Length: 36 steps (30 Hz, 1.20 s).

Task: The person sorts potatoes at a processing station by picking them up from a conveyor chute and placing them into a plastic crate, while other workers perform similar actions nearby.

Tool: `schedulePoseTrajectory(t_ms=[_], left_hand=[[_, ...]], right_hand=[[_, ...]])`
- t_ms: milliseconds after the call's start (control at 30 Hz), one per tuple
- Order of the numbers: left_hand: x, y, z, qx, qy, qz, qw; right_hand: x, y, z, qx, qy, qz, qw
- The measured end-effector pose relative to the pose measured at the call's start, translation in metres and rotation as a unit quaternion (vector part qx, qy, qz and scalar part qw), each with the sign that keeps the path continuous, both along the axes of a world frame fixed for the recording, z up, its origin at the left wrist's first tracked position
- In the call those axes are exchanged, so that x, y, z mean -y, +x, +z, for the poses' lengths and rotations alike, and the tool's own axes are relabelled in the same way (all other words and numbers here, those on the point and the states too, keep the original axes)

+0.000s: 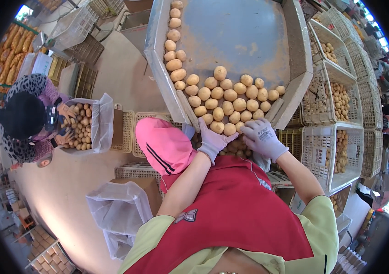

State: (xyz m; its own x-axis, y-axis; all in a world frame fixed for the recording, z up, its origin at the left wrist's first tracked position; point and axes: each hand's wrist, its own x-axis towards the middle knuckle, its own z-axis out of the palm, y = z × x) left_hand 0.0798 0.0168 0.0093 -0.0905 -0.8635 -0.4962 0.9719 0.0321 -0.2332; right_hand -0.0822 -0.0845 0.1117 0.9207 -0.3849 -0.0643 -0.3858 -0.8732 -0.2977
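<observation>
Many potatoes (229,95) lie gathered at the near, narrowing end of a metal sorting chute (232,34), with a line of them along its left wall. My left hand (212,139), in a whitish glove, rests at the chute's lower left mouth with thumb and fingers spread, beside the nearest potatoes. My right hand (262,136), gloved too, lies at the lower right with its fingers bent over the edge of the potatoes; whether it grips one is hidden. Below the mouth, between my hands, more potatoes (237,149) show in shadow.
White plastic crates (333,157) holding potatoes stand stacked at right. At left a co-worker (26,116) has both gloved hands in a lined box (102,125) of potatoes. A box with a white liner (122,202) stands at lower left. Wooden strips (188,109) flank the chute mouth.
</observation>
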Motion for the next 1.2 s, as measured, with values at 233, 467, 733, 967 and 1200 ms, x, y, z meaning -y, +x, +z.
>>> schedulePoseTrajectory(t_ms=[233,467,733,967,1200], left_hand=[[0.001,0.003,-0.009,-0.014,0.034,-0.028,0.999],[-0.002,0.001,-0.012,-0.05,-0.002,-0.005,0.999],[-0.002,0.001,-0.014,-0.056,-0.033,0.003,0.998],[-0.004,0.002,-0.015,-0.039,-0.04,-0.012,0.998],[-0.003,0.0,-0.016,-0.011,-0.034,-0.018,0.999]], right_hand=[[0.014,0.057,-0.024,0.084,-0.046,0.07,0.993],[0.017,0.098,-0.043,0.024,-0.068,0.127,0.989],[0.0,0.037,-0.035,-0.207,-0.038,-0.115,0.971],[-0.011,0.032,-0.037,-0.157,-0.032,-0.093,0.983],[-0.008,0.042,-0.031,-0.091,-0.052,-0.092,0.99]])
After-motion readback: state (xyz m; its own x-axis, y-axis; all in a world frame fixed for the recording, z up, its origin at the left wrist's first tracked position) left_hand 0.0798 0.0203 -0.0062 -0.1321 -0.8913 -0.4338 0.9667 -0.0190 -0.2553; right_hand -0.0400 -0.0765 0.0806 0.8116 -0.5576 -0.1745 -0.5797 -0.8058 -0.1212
